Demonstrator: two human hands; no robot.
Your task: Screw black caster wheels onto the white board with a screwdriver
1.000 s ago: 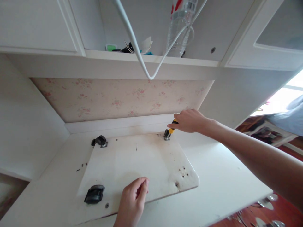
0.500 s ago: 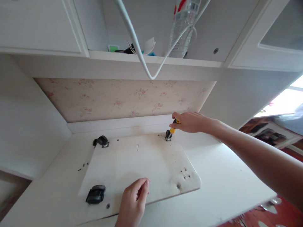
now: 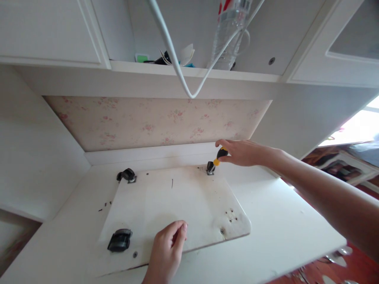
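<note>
A white board point(image 3: 177, 209) lies flat on a white desk point(image 3: 284, 228). Black caster wheels sit at its corners: one at the far left point(image 3: 126, 175), one at the near left point(image 3: 119, 240), one at the far right point(image 3: 210, 168). My right hand point(image 3: 241, 152) is closed round a yellow and black screwdriver point(image 3: 220, 155), its tip down at the far right caster. My left hand point(image 3: 167, 250) rests on the board's near edge with fingers curled, pressing it. Bare screw holes point(image 3: 231, 214) mark the near right corner.
Small dark screws point(image 3: 105, 205) lie on the desk left of the board. A shelf above holds a clear plastic bottle point(image 3: 226, 37) and small items point(image 3: 166, 59). A white cable point(image 3: 189, 79) loops down in front. Floral backing point(image 3: 156, 122) closes the rear.
My right hand has turned slightly on the screwdriver and shifted a little to the right. The left hand and board have kept their place.
</note>
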